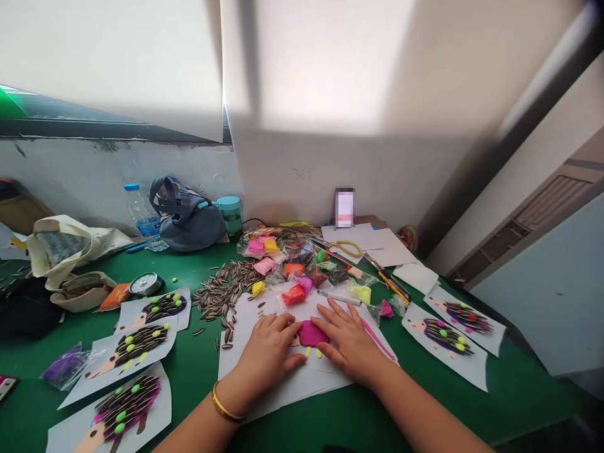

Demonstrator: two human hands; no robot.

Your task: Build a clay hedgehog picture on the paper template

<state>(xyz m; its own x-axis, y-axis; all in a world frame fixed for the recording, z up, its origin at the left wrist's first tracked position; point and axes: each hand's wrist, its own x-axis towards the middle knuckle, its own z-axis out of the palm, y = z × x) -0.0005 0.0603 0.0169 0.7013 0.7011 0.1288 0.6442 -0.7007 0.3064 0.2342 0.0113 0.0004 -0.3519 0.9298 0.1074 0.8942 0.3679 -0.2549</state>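
Observation:
A flat magenta clay shape [314, 334] lies on a sheet of white paper [290, 399] between my two hands. My left hand [270, 350] rests on the paper, thumb apart from its fingers, with fingertips at the shape's left edge. A small beige clay piece [295, 340] partly shows beneath those fingers. My right hand [350, 343] lies with fingers spread, its fingertips touching the shape's right edge. Two short yellow-green clay strips [308, 352] extend below the magenta clay. A thin pink clay strip [377, 340] lies on the paper beyond my right hand.
Sunflower seeds [226, 289] are heaped at left, beside bagged coloured clay [293, 294]. Finished hedgehog pictures [136, 346] lie on both sides of the green table [198, 384]. Yellow-handled scissors [346, 248], a phone [345, 208], a blue bag [191, 220] and a bottle [141, 211] stand behind.

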